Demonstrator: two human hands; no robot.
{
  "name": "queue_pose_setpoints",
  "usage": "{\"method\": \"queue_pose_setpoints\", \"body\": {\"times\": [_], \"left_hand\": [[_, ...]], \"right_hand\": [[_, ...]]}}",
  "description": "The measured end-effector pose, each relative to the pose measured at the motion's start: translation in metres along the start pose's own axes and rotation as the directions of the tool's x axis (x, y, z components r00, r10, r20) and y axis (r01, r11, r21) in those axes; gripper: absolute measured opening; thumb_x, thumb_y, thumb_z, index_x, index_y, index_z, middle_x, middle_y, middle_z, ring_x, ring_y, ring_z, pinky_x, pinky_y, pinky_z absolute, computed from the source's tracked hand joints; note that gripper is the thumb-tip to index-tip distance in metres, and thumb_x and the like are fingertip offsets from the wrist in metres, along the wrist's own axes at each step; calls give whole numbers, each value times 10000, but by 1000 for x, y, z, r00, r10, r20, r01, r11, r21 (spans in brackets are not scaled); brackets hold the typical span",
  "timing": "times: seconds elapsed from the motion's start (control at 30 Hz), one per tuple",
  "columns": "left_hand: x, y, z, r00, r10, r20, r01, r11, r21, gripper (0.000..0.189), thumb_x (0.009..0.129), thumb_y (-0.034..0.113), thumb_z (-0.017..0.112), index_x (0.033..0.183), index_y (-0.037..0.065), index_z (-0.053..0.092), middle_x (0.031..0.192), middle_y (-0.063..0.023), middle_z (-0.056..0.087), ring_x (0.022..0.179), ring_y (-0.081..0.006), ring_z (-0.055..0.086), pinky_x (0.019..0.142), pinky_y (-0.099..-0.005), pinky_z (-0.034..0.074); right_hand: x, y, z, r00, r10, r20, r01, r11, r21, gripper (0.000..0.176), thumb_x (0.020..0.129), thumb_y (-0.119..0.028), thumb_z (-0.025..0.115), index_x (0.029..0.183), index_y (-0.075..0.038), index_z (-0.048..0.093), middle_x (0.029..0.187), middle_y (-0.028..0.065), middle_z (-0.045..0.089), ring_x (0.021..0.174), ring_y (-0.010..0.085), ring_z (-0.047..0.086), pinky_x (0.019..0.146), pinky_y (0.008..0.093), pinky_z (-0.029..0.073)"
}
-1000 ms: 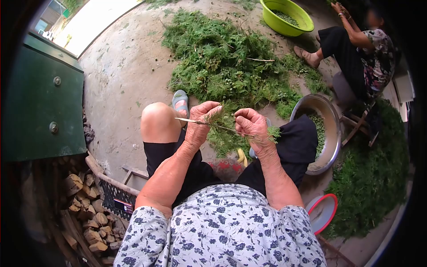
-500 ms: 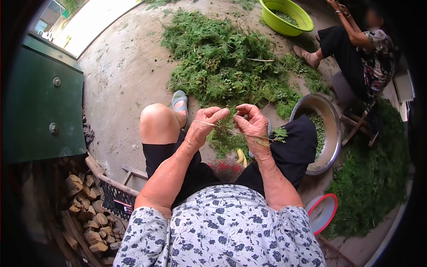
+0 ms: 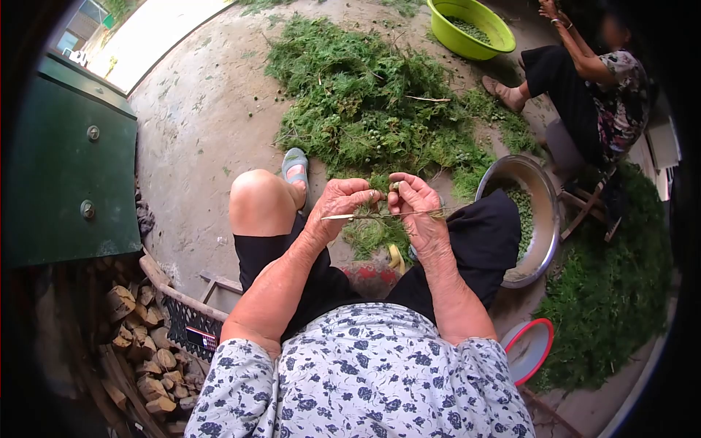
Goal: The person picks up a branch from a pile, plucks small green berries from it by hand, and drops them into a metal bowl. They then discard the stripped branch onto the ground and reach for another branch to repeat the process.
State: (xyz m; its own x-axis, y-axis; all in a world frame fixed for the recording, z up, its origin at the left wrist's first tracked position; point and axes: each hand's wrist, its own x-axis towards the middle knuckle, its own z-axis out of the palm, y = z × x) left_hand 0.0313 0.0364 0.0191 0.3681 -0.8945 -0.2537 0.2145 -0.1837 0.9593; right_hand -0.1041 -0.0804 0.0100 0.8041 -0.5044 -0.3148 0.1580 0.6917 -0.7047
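A thin evergreen sprig (image 3: 382, 216) stretches crosswise between my two hands, its pale stripped stem end pointing left. My left hand (image 3: 339, 209) is closed, thumb and fingers pinching the sprig's greenery. Close beside it my right hand (image 3: 419, 209) is closed too, with a small round green cone (image 3: 395, 187) showing at its fingertips. Part of the sprig is hidden behind the fingers. Below the hands, more loose greenery (image 3: 374, 237) lies between my knees. By my right knee stands a metal basin (image 3: 549, 212) holding many small green cones (image 3: 523, 212).
A large heap of cut evergreen branches (image 3: 365, 95) covers the floor ahead. Beyond it is a lime-green basin (image 3: 478, 50) of cones. Another person (image 3: 621, 80) sits at the upper right. A red-rimmed bowl (image 3: 549, 343), more branches (image 3: 606, 306) and firewood (image 3: 157, 365) lie nearby.
The sprig has turned between my hands; its pale stem end now sticks out at the left and its leafy tip no longer shows beyond my right wrist. My right fingers have curled.
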Motion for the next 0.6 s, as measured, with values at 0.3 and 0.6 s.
{"method": "queue_pose_setpoints", "body": {"times": [0.3,0.6], "left_hand": [[10,-19,-18,962,126,-242,-149,985,-82,185,832,133,610,687,32,556,767,-44,602,736,-107,511,703,-263,394],[12,-23,-16,864,205,-460,-298,945,-138,149,833,93,615,707,26,574,769,-9,584,728,-77,494,665,-239,379]], "right_hand": [[10,-20,-43,988,20,-151,48,899,435,184,857,-220,594,865,-38,568,765,55,571,620,156,522,494,260,396],[-7,-7,-24,975,223,-9,-221,970,100,275,867,-277,582,812,-7,580,645,20,530,463,83,478,353,189,308]]}}
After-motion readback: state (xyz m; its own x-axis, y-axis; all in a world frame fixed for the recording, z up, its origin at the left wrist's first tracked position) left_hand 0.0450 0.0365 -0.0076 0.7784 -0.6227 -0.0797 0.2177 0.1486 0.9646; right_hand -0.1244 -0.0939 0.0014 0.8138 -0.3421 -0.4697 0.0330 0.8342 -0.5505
